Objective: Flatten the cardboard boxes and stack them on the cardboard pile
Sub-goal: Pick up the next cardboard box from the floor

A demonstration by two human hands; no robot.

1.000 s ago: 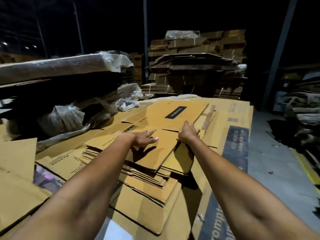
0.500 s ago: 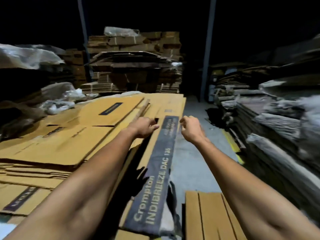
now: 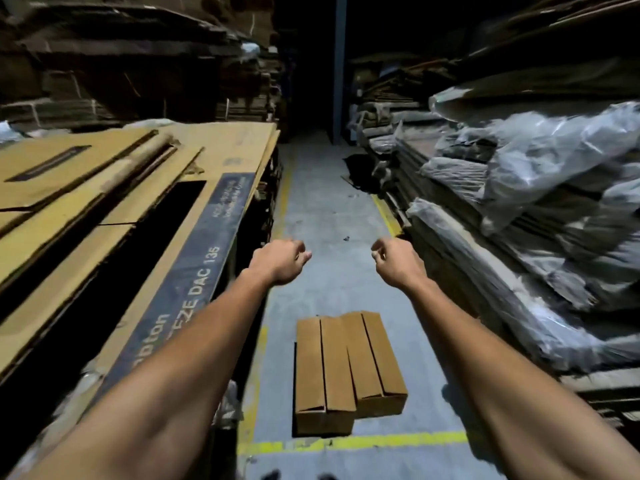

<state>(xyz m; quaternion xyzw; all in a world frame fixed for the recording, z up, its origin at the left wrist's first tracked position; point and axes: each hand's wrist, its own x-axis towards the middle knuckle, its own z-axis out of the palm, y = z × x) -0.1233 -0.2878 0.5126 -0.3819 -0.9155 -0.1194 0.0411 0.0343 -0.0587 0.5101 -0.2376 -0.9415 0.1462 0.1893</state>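
- Left hand (image 3: 282, 259) and right hand (image 3: 394, 259) out over the aisle floor (image 3: 322, 216), fingers loosely curled, nothing held.
- Two unflattened cardboard boxes (image 3: 346, 368) side by side on the floor below the hands.
- Cardboard pile (image 3: 114, 202) at left, well apart from both hands.
- Plastic-wrapped stacks (image 3: 540, 188) at right.

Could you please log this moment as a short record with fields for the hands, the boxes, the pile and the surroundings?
left hand: loosely curled, holding nothing, over the aisle
right hand: loosely curled, holding nothing, apart from the left
boxes on floor: unflattened long brown boxes side by side, below the hands, touched by neither
cardboard pile: flattened sheets to the left, blue printed strip along its edge
floor: grey, with yellow lines
right side: plastic-wrapped cardboard stacks
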